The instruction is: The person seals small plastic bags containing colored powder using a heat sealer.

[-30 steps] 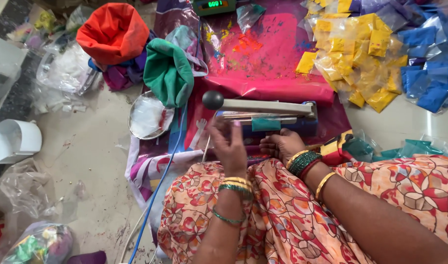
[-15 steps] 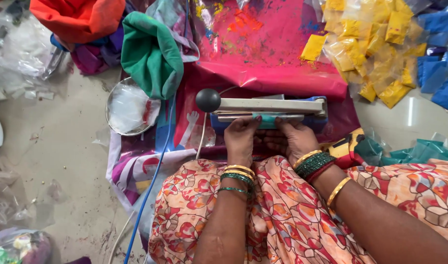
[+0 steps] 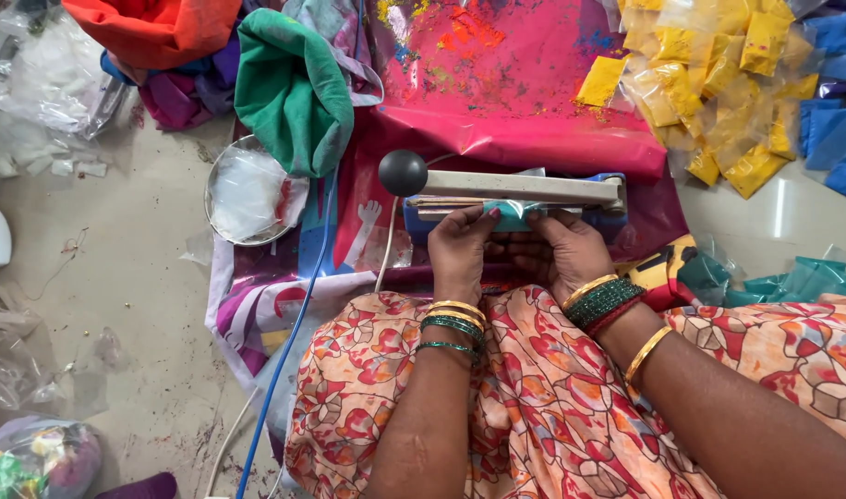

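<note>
A small clear plastic packet of teal powder (image 3: 515,214) lies under the cream lever bar of a blue heat sealer with a black ball knob (image 3: 506,189). The left hand (image 3: 460,251) and right hand (image 3: 563,251) pinch its edges, fingers curled. Yellow powder packets (image 3: 709,83) lie well apart, upper right.

both hands (image 3: 511,254) hold a teal packet (image 3: 513,214) in the heat sealer (image 3: 515,191).
</note>
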